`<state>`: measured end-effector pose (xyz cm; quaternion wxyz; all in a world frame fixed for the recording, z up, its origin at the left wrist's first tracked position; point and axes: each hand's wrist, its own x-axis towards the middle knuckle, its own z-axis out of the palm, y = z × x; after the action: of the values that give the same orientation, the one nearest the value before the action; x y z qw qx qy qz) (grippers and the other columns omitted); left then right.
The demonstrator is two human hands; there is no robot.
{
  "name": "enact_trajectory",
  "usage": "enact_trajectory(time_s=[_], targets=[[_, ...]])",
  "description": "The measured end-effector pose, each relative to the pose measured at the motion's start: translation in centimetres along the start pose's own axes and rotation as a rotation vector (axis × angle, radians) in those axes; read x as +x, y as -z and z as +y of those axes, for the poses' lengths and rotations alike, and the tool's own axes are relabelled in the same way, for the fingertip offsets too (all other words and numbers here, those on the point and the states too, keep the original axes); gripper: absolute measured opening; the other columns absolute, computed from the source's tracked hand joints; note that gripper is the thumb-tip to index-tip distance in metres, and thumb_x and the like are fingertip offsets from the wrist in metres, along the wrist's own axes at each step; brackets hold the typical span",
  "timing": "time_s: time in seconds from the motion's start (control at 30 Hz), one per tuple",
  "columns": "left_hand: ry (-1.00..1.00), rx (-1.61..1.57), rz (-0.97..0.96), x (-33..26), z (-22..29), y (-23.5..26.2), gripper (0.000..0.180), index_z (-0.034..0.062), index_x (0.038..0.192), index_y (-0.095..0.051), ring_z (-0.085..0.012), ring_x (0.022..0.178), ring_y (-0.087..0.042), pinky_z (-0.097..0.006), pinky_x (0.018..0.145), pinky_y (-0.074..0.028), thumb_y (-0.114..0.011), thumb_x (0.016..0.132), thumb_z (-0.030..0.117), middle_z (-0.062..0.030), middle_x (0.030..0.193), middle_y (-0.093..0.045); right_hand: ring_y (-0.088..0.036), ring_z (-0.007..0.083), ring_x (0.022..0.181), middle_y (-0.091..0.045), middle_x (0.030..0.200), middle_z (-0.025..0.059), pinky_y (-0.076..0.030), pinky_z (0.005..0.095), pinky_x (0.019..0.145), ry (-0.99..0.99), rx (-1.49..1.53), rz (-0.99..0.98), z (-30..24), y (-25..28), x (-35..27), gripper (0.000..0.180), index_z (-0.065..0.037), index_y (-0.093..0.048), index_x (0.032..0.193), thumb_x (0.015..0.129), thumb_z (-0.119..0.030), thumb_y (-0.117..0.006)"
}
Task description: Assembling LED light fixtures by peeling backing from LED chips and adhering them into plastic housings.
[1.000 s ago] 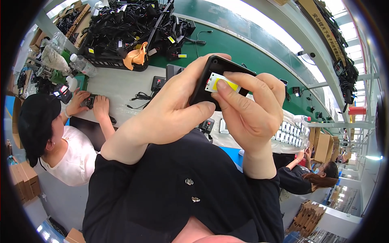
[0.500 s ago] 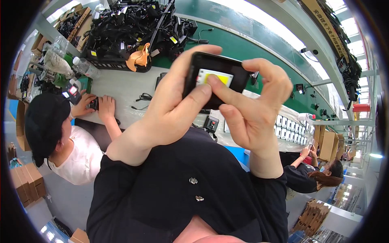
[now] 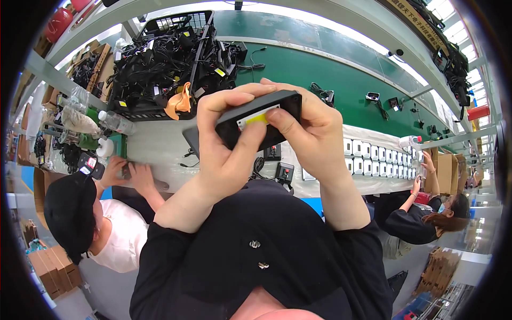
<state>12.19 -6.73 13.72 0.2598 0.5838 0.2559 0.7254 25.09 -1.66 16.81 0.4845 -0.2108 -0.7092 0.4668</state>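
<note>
I hold a black rectangular case (image 3: pixel 260 105) up in front of my chest, its inner face tilted toward me. A white and yellow panel (image 3: pixel 257 118) lies in it. My left hand (image 3: pixel 224 160) is closed round the left side, with the thumb on the panel. Round the right side wraps my right hand (image 3: pixel 316 140), its thumb pressing near the panel's upper right corner. Both thumbs cover part of the panel. Below the hands, a small black box with a cable (image 3: pixel 285 172) sits on the table.
A black crate (image 3: pixel 205 40) heaped with cabled black units stands at the far left, an orange cloth (image 3: pixel 180 101) at its front. Rows of white-faced units (image 3: pixel 373 153) line the table on the right. Co-workers sit at left (image 3: pixel 114 232) and right (image 3: pixel 408 224). A bottle (image 3: pixel 117 122) stands left.
The case has tilted and sits slightly lower. My right hand has moved from pressing with a fingertip to gripping the case's right side, its thumb now on the panel.
</note>
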Motion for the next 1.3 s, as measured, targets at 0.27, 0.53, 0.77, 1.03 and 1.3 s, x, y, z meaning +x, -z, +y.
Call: enact_trajectory(time_s=[0.27, 0.53, 0.77, 1.03, 1.3], targets=[[0.075, 0.02, 0.192, 0.1, -1.2, -0.7, 0.032, 0.0014, 0.113, -0.037, -0.0192, 0.099, -0.057, -0.032, 0.092, -0.043, -0.052, 0.085, -0.005, -0.0147, 0.111, -0.055, -0.061, 0.0204, 0.084, -0.063, 0.098, 0.0126, -0.049, 0.0285, 0.072, -0.002, -0.008, 0.0, 1.2, 0.7, 0.6, 0.021, 0.002, -0.065, 0.096, 0.076, -0.003, -0.066], [0.344, 0.037, 0.012, 1.3, -2.3, 0.7, 0.039, 0.0026, 0.117, -0.042, -0.0191, 0.107, -0.053, -0.031, 0.094, -0.04, -0.058, 0.081, -0.002, -0.0123, 0.113, -0.054, -0.054, 0.0187, 0.1, -0.055, 0.114, 0.0118, -0.046, 0.0289, 0.077, -0.085, -0.146, -0.083, 2.0, 2.6, 0.1, 0.044, -0.004, -0.056, 0.119, 0.076, -0.007, -0.066], [-0.035, 1.105, 0.037, 9.4, -8.2, 12.6, 0.026, 0.0138, 0.112, -0.056, -0.0255, 0.092, -0.061, -0.031, 0.078, -0.049, -0.056, 0.086, 0.007, -0.0079, 0.107, -0.06, -0.054, 0.0159, 0.102, -0.058, 0.112, 0.0073, -0.046, 0.0305, 0.082, -0.383, -0.374, 0.004, 8.8, 10.4, -0.3, 0.036, -0.008, -0.06, 0.118, 0.082, -0.015, -0.063], [0.463, 1.84, 0.253, 9.5, -15.3, 33.2, 0.046, 0.0069, 0.127, -0.039, -0.0359, 0.108, -0.052, -0.044, 0.085, -0.047, -0.052, 0.088, 0.029, -0.0199, 0.121, -0.05, -0.059, 0.0299, 0.101, -0.059, 0.11, 0.0185, -0.047, 0.0363, 0.087, -0.611, -0.696, -0.266, 27.7, 8.6, 2.6, 0.048, -0.006, -0.051, 0.125, 0.08, -0.02, -0.062], [0.457, 1.906, 0.347, 3.8, -14.8, 28.3, 0.062, 0.0033, 0.134, -0.029, -0.0375, 0.12, -0.042, -0.044, 0.091, -0.044, -0.058, 0.084, 0.028, -0.0217, 0.134, -0.035, -0.053, 0.0321, 0.109, -0.044, 0.132, 0.0144, -0.046, 0.0392, 0.09, -0.516, -1.002, -0.457, 41.4, 3.6, 6.4, 0.044, -0.016, -0.051, 0.123, 0.08, -0.006, -0.052]])
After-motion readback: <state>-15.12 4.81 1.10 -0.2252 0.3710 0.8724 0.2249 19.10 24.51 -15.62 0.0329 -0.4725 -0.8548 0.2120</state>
